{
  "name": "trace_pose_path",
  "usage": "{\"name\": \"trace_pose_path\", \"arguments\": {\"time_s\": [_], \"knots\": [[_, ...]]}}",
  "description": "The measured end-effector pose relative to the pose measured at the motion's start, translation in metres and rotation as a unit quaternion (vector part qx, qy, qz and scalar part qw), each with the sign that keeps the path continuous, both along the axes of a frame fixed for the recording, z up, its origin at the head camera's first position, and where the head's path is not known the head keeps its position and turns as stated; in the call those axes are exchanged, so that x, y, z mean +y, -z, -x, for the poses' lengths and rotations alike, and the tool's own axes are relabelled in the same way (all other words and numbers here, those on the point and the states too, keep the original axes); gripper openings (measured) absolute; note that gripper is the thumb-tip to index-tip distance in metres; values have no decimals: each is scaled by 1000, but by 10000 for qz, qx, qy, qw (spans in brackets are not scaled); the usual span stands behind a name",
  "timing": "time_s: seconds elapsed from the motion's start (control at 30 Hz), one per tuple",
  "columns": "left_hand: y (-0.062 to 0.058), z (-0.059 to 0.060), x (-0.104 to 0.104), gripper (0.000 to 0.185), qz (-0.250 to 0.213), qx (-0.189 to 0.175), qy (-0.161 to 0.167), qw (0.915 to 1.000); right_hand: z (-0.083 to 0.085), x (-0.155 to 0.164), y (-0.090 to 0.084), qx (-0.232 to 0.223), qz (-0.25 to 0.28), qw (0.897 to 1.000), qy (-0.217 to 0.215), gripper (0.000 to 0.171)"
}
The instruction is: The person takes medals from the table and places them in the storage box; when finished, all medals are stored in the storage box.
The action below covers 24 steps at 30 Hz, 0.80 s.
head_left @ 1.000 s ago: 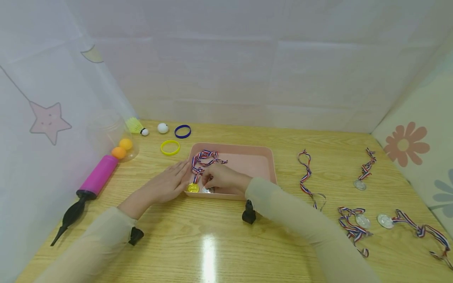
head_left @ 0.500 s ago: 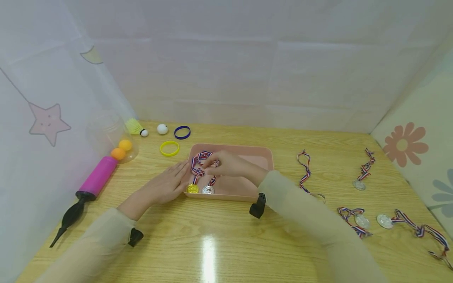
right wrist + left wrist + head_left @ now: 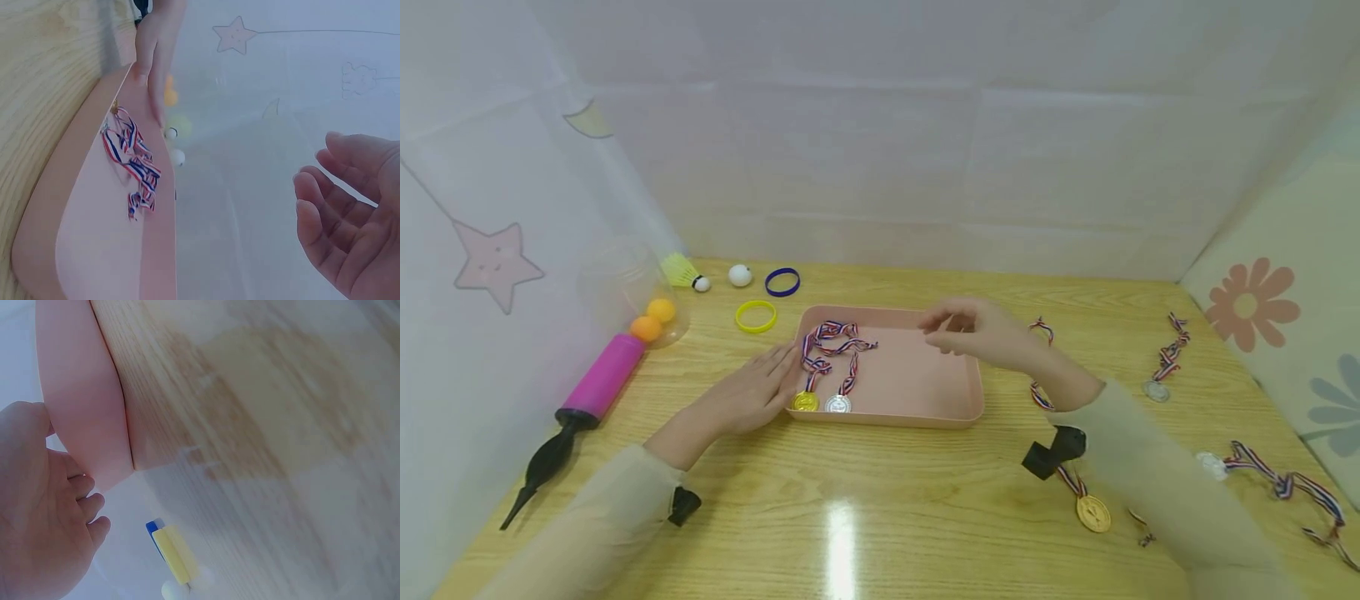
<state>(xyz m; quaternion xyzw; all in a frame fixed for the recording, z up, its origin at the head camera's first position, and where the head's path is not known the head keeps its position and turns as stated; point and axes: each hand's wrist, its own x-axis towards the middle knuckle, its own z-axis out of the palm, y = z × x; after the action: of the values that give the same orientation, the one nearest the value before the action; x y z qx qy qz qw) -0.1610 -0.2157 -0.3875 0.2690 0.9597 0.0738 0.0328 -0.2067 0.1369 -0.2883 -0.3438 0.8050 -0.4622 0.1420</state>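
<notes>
A pink tray (image 3: 925, 415) sits mid-table. In its left end lie a gold medal (image 3: 805, 402) and a silver medal (image 3: 838, 404), their striped ribbons (image 3: 831, 340) bunched behind them. My left hand (image 3: 752, 392) lies flat on the table, fingers straight against the tray's left side. My right hand (image 3: 977, 329) hovers over the tray's far right corner, fingers loosely curled and holding nothing. The right wrist view shows the same bare right hand (image 3: 350, 219), the tray (image 3: 106, 250) and the ribbons (image 3: 134, 162). In the left wrist view, my left hand (image 3: 44, 519) rests beside the tray (image 3: 81, 394).
Another gold medal (image 3: 1093, 512) lies by my right forearm. Silver medals (image 3: 1156, 390) with ribbons (image 3: 1285, 483) are scattered on the right. At left are a pink pump (image 3: 595, 383), a clear jar (image 3: 632, 292), a shuttlecock (image 3: 681, 271), a white ball (image 3: 740, 275) and blue (image 3: 782, 282) and yellow wristbands (image 3: 756, 316).
My right hand let go of the silver medal's ribbon in the tray, then lifted and moved right. The left hand stayed put. A gold medal now shows by the right forearm.
</notes>
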Motion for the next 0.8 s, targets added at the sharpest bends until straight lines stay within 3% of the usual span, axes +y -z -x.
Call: {"name": "trace_pose_path", "arguments": {"time_s": [0.37,0.6,0.8], "knots": [[2,0,-3,58,22,-28,-18,10000,-15,95,21,270,-285,9918,1220,28],[3,0,-5,57,26,-20,-19,10000,-16,158,43,534,-324,9726,2241,31],[3,-1,-6,56,11,19,9,10000,-10,204,68,770,-602,9562,2760,31]]}}
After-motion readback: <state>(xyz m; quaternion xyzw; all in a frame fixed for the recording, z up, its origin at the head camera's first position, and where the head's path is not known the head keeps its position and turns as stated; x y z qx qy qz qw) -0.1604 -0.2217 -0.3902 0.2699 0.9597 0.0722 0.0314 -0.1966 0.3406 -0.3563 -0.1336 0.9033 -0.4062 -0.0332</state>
